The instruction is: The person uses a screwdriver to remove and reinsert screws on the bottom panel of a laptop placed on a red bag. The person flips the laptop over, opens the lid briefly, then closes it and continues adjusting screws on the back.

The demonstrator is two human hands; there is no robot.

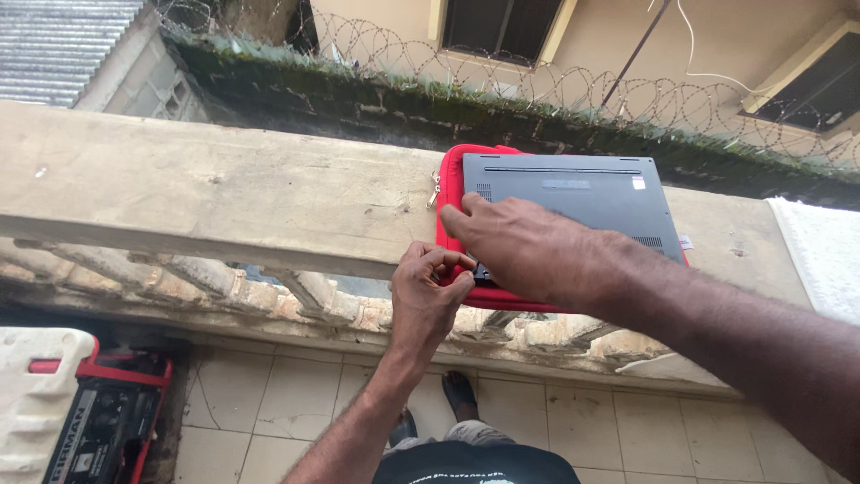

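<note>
A dark grey laptop [582,197] lies bottom-up on a red padded sleeve [452,175], both resting on a concrete balustrade rail [224,193]. My right hand [520,246] presses flat on the laptop's near left corner. My left hand [428,291] pinches the near left edge of the red sleeve just below it, fingers curled tight. A small metal zipper pull [434,190] hangs at the sleeve's left side.
Below the rail are stone balusters [296,296] and a tiled floor [573,421] with my sandalled foot [459,393]. A red and black generator [98,421] stands at lower left. A white cloth [820,255] lies on the rail at right. Razor wire [537,85] tops the mossy wall beyond.
</note>
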